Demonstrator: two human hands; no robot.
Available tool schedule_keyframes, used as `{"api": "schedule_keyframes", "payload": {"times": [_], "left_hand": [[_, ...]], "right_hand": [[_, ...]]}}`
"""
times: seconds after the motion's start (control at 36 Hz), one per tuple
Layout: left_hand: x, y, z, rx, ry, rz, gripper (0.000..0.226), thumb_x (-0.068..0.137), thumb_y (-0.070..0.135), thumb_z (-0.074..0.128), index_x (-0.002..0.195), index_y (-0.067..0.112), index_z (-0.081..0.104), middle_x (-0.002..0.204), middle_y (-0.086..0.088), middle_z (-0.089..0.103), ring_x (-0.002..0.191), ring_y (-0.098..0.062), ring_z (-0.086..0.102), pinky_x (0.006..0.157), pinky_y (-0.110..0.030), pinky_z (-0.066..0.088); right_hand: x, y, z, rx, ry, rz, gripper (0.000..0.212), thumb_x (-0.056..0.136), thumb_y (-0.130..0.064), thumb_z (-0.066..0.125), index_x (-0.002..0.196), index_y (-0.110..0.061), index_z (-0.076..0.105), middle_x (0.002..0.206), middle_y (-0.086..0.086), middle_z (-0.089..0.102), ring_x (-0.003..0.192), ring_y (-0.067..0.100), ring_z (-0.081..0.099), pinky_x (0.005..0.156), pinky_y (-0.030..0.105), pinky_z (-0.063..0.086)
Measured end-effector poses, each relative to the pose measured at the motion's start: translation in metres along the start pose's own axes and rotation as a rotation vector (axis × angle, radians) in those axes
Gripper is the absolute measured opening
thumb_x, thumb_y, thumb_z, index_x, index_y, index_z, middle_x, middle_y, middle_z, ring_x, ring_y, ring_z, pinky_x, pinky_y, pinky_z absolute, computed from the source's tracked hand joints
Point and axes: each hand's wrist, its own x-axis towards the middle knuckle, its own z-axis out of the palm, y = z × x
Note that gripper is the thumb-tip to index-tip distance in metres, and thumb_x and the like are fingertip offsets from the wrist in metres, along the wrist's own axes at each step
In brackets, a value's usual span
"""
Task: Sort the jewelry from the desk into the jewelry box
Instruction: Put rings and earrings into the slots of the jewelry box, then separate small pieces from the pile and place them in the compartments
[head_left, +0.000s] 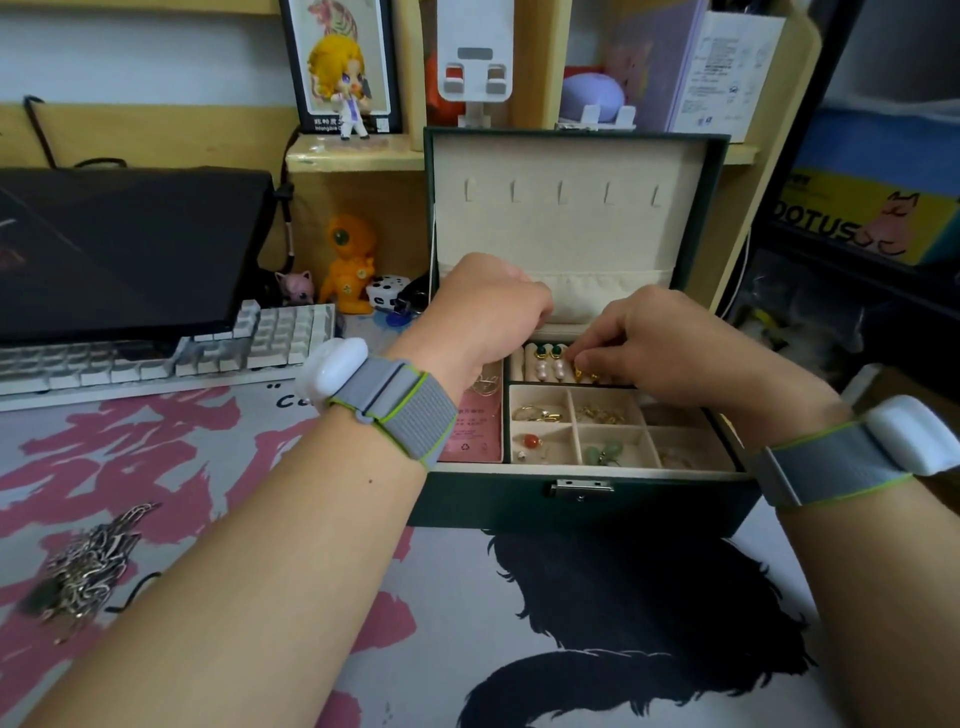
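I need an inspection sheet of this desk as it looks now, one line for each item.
Surface: pink, white and black printed desk mat.
Job's things: open dark green jewelry box, earrings in its cream compartments; tangled metal chain pile lies on the mat, outside the box.
Clutter: white keyboard, orange figurine.
Grippers: left hand curled over the box's left rear; right hand pinches at a gold earring in the roll row.
Cables: black cable beside the black laptop.
Surroundings: wooden shelves behind.

Both hands (571, 332) crowding ring rolls (545, 366)
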Motion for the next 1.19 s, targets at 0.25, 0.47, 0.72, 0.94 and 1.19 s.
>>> {"api": "schedule_keyframes", "payload": {"times": [0.25,0.47,0.72,0.94,1.19], "left_hand": [[-0.006,0.002,-0.003,-0.019,-0.005,-0.016,0.023,0.086,0.016,0.068,0.098,-0.001,0.077,0.106,-0.021,0.074,0.103,-0.035,0.071,0.079,-0.035,0.055],[-0.012,0.01,-0.008,-0.02,0.015,0.015,0.017,0.088,0.02,0.069,0.092,0.006,0.079,0.093,-0.012,0.077,0.081,-0.019,0.067,0.072,-0.028,0.053],[-0.066,0.008,-0.071,0.042,0.113,0.11,0.016,0.096,0.026,0.064,0.093,0.021,0.079,0.09,0.008,0.077,0.086,-0.008,0.069,0.073,-0.022,0.054],[-0.131,-0.041,-0.183,0.144,0.279,0.014,0.021,0.09,0.02,0.062,0.088,0.031,0.08,0.076,0.008,0.076,0.068,-0.003,0.066,0.069,-0.03,0.055],[-0.21,-0.128,-0.28,0.274,0.388,-0.236,0.022,0.099,0.015,0.056,0.094,0.019,0.077,0.086,0.002,0.077,0.069,-0.007,0.066,0.068,-0.023,0.051]], "right_hand": [[0.001,-0.002,0.002,-0.071,0.012,-0.036,0.012,0.091,-0.023,0.075,0.1,-0.027,0.081,0.082,-0.024,0.063,0.087,0.001,0.061,0.073,0.013,0.044],[-0.004,-0.002,-0.007,-0.044,0.093,-0.033,0.017,0.095,-0.027,0.069,0.109,-0.026,0.079,0.088,-0.021,0.064,0.081,-0.007,0.056,0.07,0.004,0.035],[-0.012,-0.082,0.002,0.067,0.204,-0.147,0.02,0.098,-0.023,0.065,0.113,-0.024,0.078,0.106,-0.011,0.073,0.077,-0.008,0.054,0.069,-0.002,0.037],[-0.007,-0.199,0.063,0.028,0.039,-0.461,0.021,0.097,-0.022,0.064,0.113,-0.025,0.078,0.111,-0.006,0.075,0.101,0.01,0.065,0.077,0.013,0.036],[-0.008,-0.261,0.15,0.19,-0.195,-0.476,0.016,0.097,-0.014,0.064,0.105,-0.022,0.076,0.096,-0.013,0.071,0.08,-0.002,0.061,0.076,0.012,0.05]]}}
